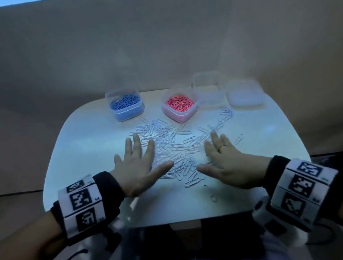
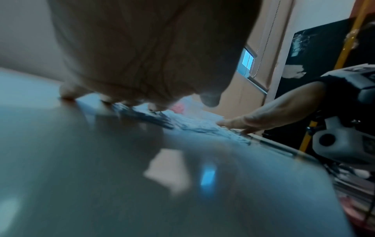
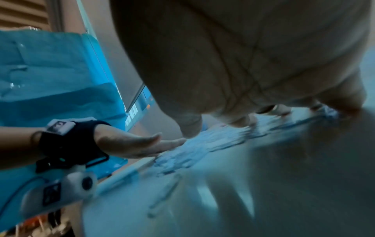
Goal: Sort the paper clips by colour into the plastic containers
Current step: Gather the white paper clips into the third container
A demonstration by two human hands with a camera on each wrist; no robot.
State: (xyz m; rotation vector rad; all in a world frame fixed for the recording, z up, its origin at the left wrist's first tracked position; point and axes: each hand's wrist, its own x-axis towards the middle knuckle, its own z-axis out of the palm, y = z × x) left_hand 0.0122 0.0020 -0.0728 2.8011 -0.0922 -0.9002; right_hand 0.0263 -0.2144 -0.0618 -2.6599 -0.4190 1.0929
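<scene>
Two flat hands, left hand [image 1: 137, 170] and right hand [image 1: 224, 162], fingers spread, flanking white paper clips [image 1: 173, 149]

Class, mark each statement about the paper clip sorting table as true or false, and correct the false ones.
1. The blue clips sit in a container. True.
2. The pink clips lie loose on the table. False: they sit in a container.
3. Both the left hand and right hand lie flat beside the white clips. True.
4. The left hand pinches a blue clip. False: its fingers are straight, holding nothing.
5. Two clear containers hold no coloured clips. True.
</scene>
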